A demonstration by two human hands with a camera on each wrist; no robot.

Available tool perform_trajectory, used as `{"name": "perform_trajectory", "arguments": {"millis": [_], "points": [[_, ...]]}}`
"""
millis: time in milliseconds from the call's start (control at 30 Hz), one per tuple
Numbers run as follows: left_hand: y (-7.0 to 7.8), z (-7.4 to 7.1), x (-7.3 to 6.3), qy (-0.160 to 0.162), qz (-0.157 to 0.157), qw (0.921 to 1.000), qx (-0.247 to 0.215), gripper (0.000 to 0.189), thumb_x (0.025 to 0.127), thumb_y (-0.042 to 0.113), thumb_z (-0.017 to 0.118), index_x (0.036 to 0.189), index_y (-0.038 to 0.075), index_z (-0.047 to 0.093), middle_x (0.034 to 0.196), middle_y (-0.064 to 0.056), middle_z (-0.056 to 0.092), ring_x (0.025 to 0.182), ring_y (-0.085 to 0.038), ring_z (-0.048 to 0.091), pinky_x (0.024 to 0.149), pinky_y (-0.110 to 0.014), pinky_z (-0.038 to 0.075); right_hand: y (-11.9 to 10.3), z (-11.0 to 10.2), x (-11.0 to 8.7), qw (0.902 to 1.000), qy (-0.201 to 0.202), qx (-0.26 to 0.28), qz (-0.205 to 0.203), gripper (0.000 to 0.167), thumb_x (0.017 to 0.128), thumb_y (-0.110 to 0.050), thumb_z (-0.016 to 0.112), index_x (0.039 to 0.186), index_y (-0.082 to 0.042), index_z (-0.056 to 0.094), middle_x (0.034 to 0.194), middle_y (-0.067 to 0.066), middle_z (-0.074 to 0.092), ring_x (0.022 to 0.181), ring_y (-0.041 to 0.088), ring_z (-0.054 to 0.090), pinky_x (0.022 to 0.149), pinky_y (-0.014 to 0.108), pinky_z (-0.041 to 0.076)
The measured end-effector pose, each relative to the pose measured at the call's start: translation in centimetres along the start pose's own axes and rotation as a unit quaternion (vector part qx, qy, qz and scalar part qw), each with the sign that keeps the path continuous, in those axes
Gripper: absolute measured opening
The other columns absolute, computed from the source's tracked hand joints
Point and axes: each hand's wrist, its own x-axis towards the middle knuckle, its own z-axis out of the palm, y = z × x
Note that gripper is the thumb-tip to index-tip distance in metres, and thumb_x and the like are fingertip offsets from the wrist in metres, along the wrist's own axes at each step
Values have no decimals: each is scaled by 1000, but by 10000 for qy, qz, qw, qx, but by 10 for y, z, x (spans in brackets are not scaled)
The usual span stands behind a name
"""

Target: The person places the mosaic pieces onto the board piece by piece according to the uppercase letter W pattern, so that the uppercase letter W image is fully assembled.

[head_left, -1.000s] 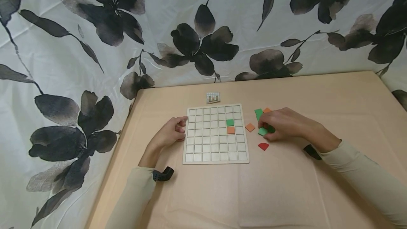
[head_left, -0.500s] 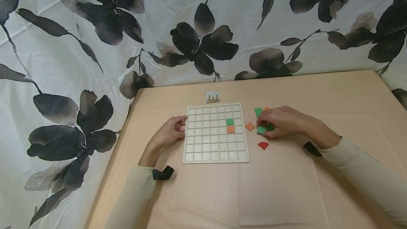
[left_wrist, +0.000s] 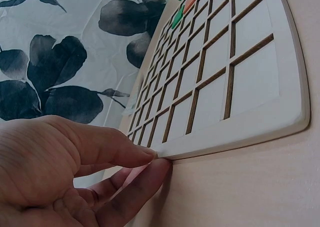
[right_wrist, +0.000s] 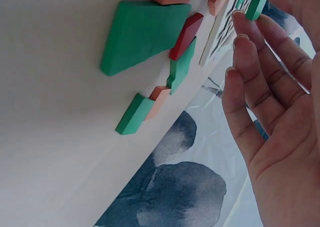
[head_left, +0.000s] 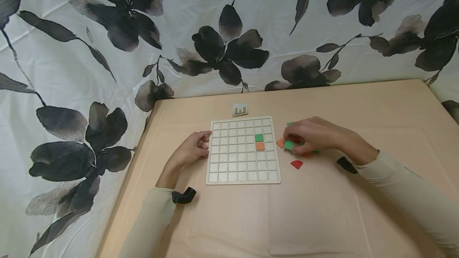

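In the head view a pale wooden board (head_left: 244, 183) with a square grid lies mid-table. A green square (head_left: 259, 137) and an orange square (head_left: 259, 146) sit in neighbouring cells of one column. My left hand (head_left: 191, 149) holds the board's left edge; the left wrist view has the thumb and a finger (left_wrist: 142, 189) at the rim. Right of the board, my right hand (head_left: 319, 134) pinches a small green tile (head_left: 289, 145) above loose pieces, partly hiding them. The right wrist view catches that tile (right_wrist: 256, 6) between thumb and fingertips, the other fingers loosely bent.
A small card (head_left: 240, 109) with a printed grid lies behind the board. One orange tile (head_left: 280, 143) is beside the board's right edge, and a red rounded piece (head_left: 296, 165) lies nearer me. Several green, orange and red pieces, including a large green one (right_wrist: 145, 29), lie under my right hand.
My right hand has shifted a little left, towards the board, carrying the green tile. Orange and green pieces now show beneath the palm. My left hand and the board stay put.
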Motion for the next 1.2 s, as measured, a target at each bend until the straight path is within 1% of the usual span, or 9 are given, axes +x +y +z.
{"name": "perform_trajectory", "arguments": {"millis": [333, 567, 700, 867, 1000, 1200], "points": [[1, 1, -1, -52, 24, 10000, 27, 72, 87, -19, 61, 153, 4, 42, 123, -16, 44, 96, -23, 50, 72, -30, 55, -6, 1, 9, 9998, -5, 90, -155, 21, 81, -25, 78, 100, -26, 70, 84, -13, 60, 71, 9, 56, 60, 25, 43], [1, 1, 0, -65, 42, 10000, -42, 72, 87, -20, 61, 153, 2, 41, 123, -16, 43, 96, -23, 50, 71, -30, 55, -10, 3, 15, 9994, -8, 99, -327, 22, 82, -27, 79, 102, -25, 70, 78, -11, 59, 65, 1, 48, 58, 24, 41], [0, 1, 0, -64, 46, 10000, -57, 73, 87, -20, 61, 153, 2, 41, 123, -16, 43, 96, -23, 50, 71, -30, 55, -13, 3, 19, 9989, -14, 110, -450, 24, 83, -28, 80, 104, -23, 70, 77, -9, 58, 63, -1, 46, 57, 24, 41], [0, 2, -1, -38, 13, 10000, -52, 73, 86, -20, 61, 153, 3, 41, 123, -16, 43, 97, -23, 50, 72, -30, 55, -19, 4, 25, 9982, 20, 103, -597, 25, 82, -29, 82, 104, -23, 71, 82, -9, 60, 69, 3, 51, 61, 24, 43], [0, 2, -1, -14, -10, 10000, -5, 73, 87, -20, 61, 153, 4, 41, 123, -16, 43, 97, -23, 50, 72, -30, 55, -22, 7, 29, 9979, -39, 94, -635, 24, 84, -28, 79, 105, -24, 71, 85, -10, 61, 74, 5, 53, 63, 25, 44], [0, 1, -1, 14, 4, 9999, 123, 72, 88, -18, 62, 153, 4, 42, 122, -16, 43, 96, -23, 50, 71, -29, 55, -25, 10, 35, 9978, -120, 33, -652, 22, 84, -27, 76, 106, -25, 71, 82, -8, 61, 70, 2, 49, 60, 25, 41]]}}
